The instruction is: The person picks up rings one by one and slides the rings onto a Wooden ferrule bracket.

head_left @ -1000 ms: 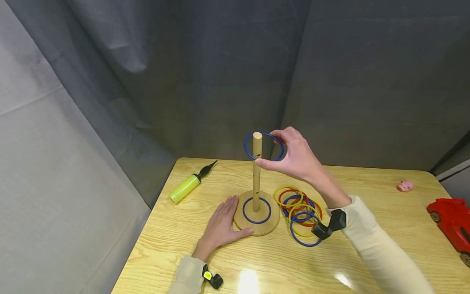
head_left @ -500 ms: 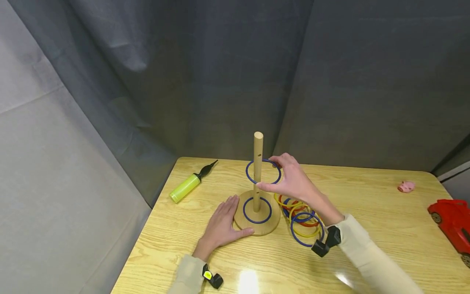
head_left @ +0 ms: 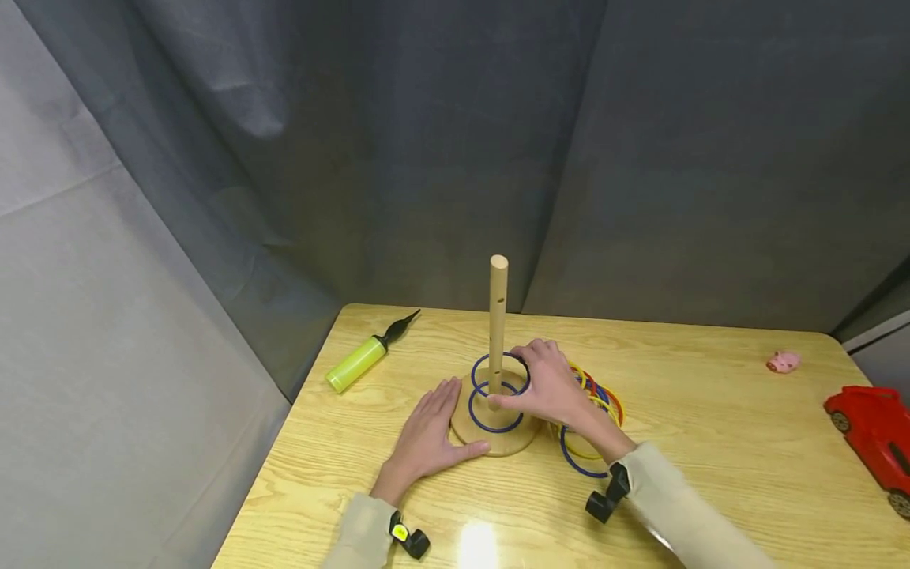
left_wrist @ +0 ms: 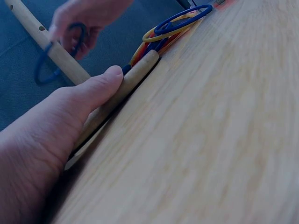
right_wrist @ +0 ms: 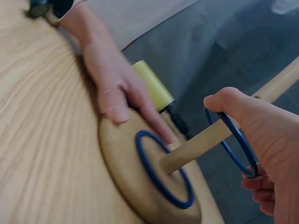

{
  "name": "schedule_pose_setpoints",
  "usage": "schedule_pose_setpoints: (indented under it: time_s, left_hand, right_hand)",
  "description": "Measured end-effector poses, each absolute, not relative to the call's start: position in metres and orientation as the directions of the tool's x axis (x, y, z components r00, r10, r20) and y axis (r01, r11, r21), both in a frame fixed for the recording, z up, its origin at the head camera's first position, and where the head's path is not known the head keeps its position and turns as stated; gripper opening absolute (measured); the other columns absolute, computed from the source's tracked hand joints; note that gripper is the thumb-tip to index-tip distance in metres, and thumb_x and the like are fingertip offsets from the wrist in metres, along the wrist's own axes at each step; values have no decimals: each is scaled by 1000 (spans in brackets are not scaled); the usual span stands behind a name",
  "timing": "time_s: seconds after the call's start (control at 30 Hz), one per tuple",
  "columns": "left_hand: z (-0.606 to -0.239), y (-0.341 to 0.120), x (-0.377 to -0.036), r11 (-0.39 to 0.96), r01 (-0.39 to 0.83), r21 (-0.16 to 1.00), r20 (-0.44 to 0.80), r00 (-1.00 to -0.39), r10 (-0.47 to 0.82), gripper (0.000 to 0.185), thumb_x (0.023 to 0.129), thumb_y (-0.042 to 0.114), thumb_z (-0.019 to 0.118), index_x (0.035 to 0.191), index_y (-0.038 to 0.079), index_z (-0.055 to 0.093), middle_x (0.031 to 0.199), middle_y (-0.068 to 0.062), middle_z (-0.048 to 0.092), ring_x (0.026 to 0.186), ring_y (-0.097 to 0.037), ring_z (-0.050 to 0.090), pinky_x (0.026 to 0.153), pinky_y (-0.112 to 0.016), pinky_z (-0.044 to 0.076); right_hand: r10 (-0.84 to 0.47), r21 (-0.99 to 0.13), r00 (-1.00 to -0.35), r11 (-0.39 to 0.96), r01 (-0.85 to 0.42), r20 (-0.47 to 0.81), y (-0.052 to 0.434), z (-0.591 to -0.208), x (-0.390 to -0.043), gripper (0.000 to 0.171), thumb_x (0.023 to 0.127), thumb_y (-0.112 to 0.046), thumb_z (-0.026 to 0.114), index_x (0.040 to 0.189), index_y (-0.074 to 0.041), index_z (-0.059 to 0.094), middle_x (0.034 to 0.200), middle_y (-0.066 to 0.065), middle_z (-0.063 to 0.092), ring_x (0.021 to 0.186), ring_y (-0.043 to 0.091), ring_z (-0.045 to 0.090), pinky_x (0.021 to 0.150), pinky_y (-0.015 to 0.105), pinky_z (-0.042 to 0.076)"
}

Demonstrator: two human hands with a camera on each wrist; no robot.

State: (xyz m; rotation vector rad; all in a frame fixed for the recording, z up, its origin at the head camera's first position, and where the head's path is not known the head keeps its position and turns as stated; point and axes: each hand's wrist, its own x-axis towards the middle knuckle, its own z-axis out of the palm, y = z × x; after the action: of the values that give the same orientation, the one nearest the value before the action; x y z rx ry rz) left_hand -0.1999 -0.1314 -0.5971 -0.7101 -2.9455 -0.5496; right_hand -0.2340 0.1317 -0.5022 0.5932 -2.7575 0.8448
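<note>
A wooden peg stands upright on a round wooden base. Around its foot lies one blue ring, flat on the base. My right hand pinches a second blue ring between thumb and fingers. That ring encircles the peg low down, above the base and slightly tilted. My left hand rests at the base's left edge, fingers straight and thumb spread along the front rim. Just right of the base is a loose pile of red, yellow and blue rings, partly hidden by my right hand and wrist.
A green hand pump with a black nozzle lies at the table's back left. Far right are a small pink pig head and a red toy car. A dark grey curtain hangs behind the table.
My right hand has come down along the peg with the blue ring, from near its top to close above the base. My left hand has stayed at the base.
</note>
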Motion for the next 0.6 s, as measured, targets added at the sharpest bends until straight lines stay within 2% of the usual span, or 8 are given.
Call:
schedule_pose_setpoints:
  time_s: [0.2, 0.47, 0.6]
  left_hand:
    - [-596, -131, -200, 837, 436, 332, 119, -899, 421, 124, 82, 95, 44, 169, 10, 15, 175, -3, 16, 162, -21, 12, 132, -41, 14]
    - [-594, -131, -199, 833, 442, 334, 128, -896, 424, 123, 83, 94, 45, 168, 9, 16, 175, -5, 17, 162, -22, 13, 131, -44, 16]
    - [-593, -131, -199, 834, 438, 337, 126, -898, 421, 123, 83, 94, 45, 168, 9, 16, 175, -5, 17, 162, -22, 13, 131, -43, 16]
  right_hand:
    - [-357, -412, -894, 797, -442, 270, 127, -523, -239, 94, 68, -73, 82, 126, 0, 70, 109, 9, 60, 101, 28, 49, 86, 44, 46]
    - [-342, -378, -905, 826, -418, 254, 122, -540, -242, 93, 66, -74, 83, 119, 2, 71, 104, 9, 56, 96, 28, 47, 83, 43, 43]
    - [-344, -363, -911, 838, -408, 229, 120, -545, -244, 95, 65, -74, 83, 121, 2, 70, 106, 10, 56, 100, 30, 47, 87, 46, 42]
